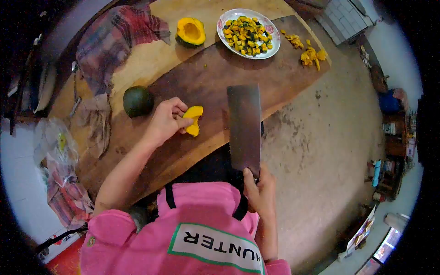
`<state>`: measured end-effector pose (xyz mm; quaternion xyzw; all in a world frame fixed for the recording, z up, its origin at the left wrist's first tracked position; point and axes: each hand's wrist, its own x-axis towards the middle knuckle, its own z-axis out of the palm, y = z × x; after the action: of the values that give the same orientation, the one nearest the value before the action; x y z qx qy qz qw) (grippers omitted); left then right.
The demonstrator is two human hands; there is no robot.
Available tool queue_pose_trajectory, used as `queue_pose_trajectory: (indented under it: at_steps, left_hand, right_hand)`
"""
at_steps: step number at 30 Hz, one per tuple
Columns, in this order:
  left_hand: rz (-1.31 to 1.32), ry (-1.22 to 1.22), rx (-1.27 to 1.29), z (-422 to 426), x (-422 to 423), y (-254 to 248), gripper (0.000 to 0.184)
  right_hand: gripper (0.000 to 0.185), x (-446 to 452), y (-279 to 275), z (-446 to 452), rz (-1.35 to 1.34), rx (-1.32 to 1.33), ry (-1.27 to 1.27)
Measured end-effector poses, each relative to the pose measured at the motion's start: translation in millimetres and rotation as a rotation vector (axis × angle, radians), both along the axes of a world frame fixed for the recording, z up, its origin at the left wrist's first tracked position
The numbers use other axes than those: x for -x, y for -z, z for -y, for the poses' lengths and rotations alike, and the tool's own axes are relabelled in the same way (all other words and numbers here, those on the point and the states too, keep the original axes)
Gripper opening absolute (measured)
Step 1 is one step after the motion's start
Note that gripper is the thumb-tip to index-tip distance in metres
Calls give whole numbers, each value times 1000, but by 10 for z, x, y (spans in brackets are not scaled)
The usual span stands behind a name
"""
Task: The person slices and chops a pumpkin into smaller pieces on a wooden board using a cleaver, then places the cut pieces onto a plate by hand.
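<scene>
My left hand pinches a curved slice of yellow pumpkin just above the dark wooden board. In my right hand is a cleaver, its broad blade pointing away from me and hanging at the board's near edge, apart from the slice. A dark green pumpkin piece lies left of my left hand, skin side up. Farther back sits a hollowed pumpkin half, its yellow inside facing up. Diced pumpkin with green skin fills a white plate at the far side.
Yellow pumpkin scraps lie at the board's far right corner. A plaid cloth, a spoon and a brown rag rest on the left. A clear plastic bag is at the left edge. Shelves stand along the right wall.
</scene>
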<state>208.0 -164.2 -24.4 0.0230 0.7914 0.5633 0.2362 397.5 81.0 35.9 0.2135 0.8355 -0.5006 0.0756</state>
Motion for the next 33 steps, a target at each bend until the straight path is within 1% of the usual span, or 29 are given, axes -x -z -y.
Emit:
queue_pose_trajectory:
  at_steps: [1, 3, 4, 6, 7, 9, 10, 13, 16, 19, 21, 25, 33]
  left_hand:
    - [52, -83, -52, -52, -65, -3, 28]
    - [-94, -89, 100, -129, -207, -47, 28]
    - [-167, -92, 177, -147, -264, -65, 29]
    - [-232, -30, 358, -143, -353, -66, 29]
    - [-265, 1, 448, -135, -397, -71, 29]
    - [-396, 5, 521, -113, -500, -121, 29]
    - [-462, 9, 558, -103, -532, -130, 29]
    - [-963, 196, 455, -13, -493, -78, 31]
    - [-1097, 431, 336, 6, -407, -45, 33]
    - [-1069, 454, 304, 28, -371, 60, 31]
    - [-1103, 449, 302, 20, -349, 113, 32]
    - [-1107, 390, 295, -13, -376, 150, 30]
    - [-1089, 353, 301, -37, -398, 111, 26]
  right_hand:
    - [19, 9, -23, 8, 16, 10, -6]
    - [18, 71, -103, 27, 50, 30, -18]
    - [18, 93, -115, 38, 44, -3, -38]
    - [17, 130, -121, 66, 31, -68, -86]
    - [17, 152, -108, 88, -28, -96, -114]
    - [17, 205, -68, 152, -149, -145, -169]
    - [17, 233, -73, 186, -147, -168, -196]
    - [17, 302, -104, 294, -158, -246, -264]
    - [17, 328, -46, 432, -204, -334, -305]
    - [17, 348, 5, 541, -239, -371, -326]
    - [17, 363, 5, 596, -226, -418, -350]
    - [14, 401, 0, 630, -251, -497, -394]
    - [16, 417, 26, 662, -248, -516, -390]
